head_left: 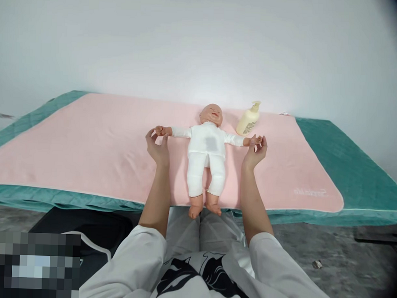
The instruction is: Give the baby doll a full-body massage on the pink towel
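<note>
A baby doll (207, 143) with a white cloth body lies face up on a pink mat (114, 150), its arms stretched out to both sides. My left hand (158, 148) has its fingers curled round the doll's hand on the left. On the other side, my right hand (255, 154) pinches the doll's other hand between thumb and fingers. The doll's bare feet reach over the mat's front edge. Beside the doll's head, on the right, stands a cream pump bottle (248, 119), close to my right hand.
The mat lies over a green padded cover (351, 158) that shows at both ends and along the front. A pale wall (189, 44) rises behind. Below on the left is a black object (81, 225). A small object (317, 264) lies on the grey floor at right.
</note>
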### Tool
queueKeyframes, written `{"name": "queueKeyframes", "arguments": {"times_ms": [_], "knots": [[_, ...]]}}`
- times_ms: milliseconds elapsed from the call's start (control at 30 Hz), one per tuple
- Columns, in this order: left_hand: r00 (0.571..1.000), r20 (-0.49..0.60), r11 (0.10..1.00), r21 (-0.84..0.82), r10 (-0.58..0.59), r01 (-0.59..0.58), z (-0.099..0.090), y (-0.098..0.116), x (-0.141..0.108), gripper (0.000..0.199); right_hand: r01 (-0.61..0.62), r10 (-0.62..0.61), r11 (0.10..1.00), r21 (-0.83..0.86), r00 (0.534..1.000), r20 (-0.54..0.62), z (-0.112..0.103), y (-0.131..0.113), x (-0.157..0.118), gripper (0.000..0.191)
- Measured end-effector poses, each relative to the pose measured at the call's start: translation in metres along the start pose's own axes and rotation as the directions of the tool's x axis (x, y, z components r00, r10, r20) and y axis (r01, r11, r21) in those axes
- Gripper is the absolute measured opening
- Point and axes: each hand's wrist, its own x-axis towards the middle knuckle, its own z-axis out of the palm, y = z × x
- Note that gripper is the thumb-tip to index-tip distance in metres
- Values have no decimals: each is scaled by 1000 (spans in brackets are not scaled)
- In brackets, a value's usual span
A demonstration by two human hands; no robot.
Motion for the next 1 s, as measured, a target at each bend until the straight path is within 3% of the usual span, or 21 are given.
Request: {"name": "queueKeyframes", "arguments": {"times_ms": [133, 267, 333, 400, 500, 567, 833, 933, 1000], "knots": [[994, -106, 988, -148, 33, -49, 8, 25, -2, 45, 123, -127, 991, 51, 990, 65, 12, -12, -3, 60], [971, -35, 950, -199, 238, -240, 15, 49, -8, 37, 327, -337, 941, 86, 925, 177, 14, -17, -19, 57], [918, 74, 906, -210, 390, -368, 19, 57, -10, 34, 431, -428, 901, 55, 861, 275, 13, -18, -28, 54], [833, 186, 850, -198, 522, -489, 22, 62, -9, 33, 515, -495, 855, 59, 776, 391, 13, -19, -34, 51], [733, 295, 788, -158, 613, -595, 22, 68, -9, 35, 578, -541, 808, 118, 646, 539, 14, -21, -39, 47], [694, 340, 764, -140, 634, -630, 18, 71, -10, 35, 595, -536, 794, 123, 591, 602, 14, -22, -39, 43], [663, 397, 747, -93, 634, -658, 11, 69, -24, 39, 650, -537, 750, 119, 495, 683, 9, -26, -39, 34], [626, 351, 698, -129, 697, -705, 14, 63, -26, 35, 671, -581, 723, 165, 461, 671, 8, -23, -43, 31], [594, 264, 641, -160, 760, -750, 17, 60, -27, 30, 695, -668, 678, 238, 448, 594, 9, -21, -44, 28]]}}
